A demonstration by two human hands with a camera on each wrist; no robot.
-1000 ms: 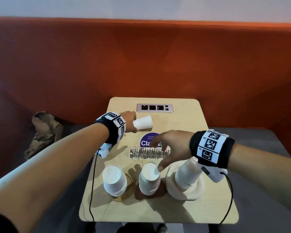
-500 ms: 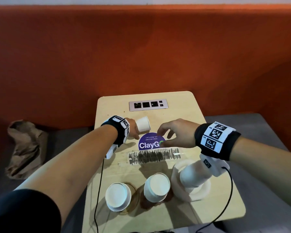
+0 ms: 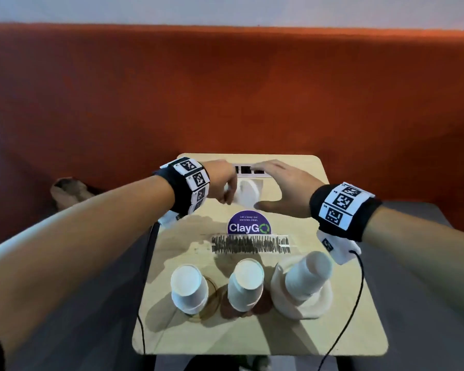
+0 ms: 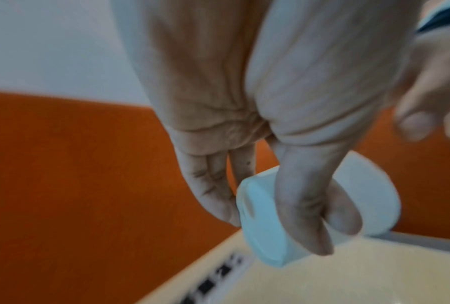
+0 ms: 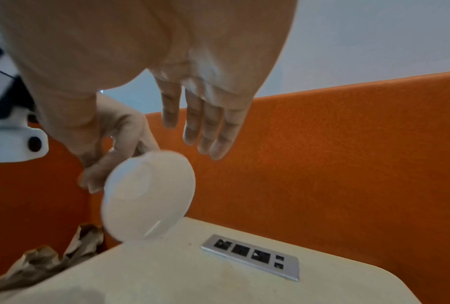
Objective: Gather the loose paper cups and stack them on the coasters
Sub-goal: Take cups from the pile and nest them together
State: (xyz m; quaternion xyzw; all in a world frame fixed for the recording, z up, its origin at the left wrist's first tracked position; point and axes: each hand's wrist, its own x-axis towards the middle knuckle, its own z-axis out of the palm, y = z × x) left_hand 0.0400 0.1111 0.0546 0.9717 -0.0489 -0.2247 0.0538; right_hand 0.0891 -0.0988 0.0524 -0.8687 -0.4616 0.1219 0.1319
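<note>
My left hand grips a white paper cup on its side above the far part of the table, thumb across its wall. The cup's mouth faces my right hand, which is open, its fingers straight above the rim and its thumb below, close to the cup but apart from it. Near the front edge stand three upside-down cup stacks: a left stack on a clear coaster, a middle stack on a brown coaster, and a taller tilted right stack on a cream coaster.
A metal socket panel sits at the table's far edge, under the hands. A purple ClayGo sticker and a scribbled strip lie mid-table. A crumpled brown paper bag lies on the seat to the left. An orange padded backrest rises behind.
My right hand left the middle stack, moved to the far side and spread out beside the cup. The left hand carried the cup a little further away and higher.
</note>
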